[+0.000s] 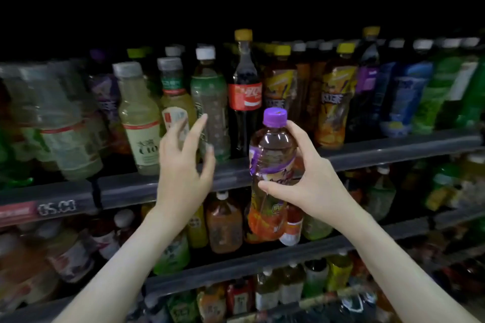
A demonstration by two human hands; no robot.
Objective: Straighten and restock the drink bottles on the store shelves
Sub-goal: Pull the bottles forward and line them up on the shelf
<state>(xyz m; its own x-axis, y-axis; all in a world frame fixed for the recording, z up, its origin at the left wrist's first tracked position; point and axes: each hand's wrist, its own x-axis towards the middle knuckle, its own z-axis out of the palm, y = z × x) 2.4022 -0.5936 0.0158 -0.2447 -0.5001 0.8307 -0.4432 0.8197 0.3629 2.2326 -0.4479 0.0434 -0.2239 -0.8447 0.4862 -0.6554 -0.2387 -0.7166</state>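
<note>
Two hands work here: the right hand [312, 181] has its fingers [296, 134] clamped on an upright purple-capped clear plastic bottle [273, 144], just before the grey shelf edge [393, 152]. The left hand [183, 165], fingers apart, is nearer the green-labelled bottle [210, 94].

On my feed I see a left hand [183, 165] and a right hand [312, 178], both bare. The forearms [118, 257] are slim and uncovered right down to the bottom edge of the view. The fingers are long and slender, and those of the left hand look blurred.
</note>
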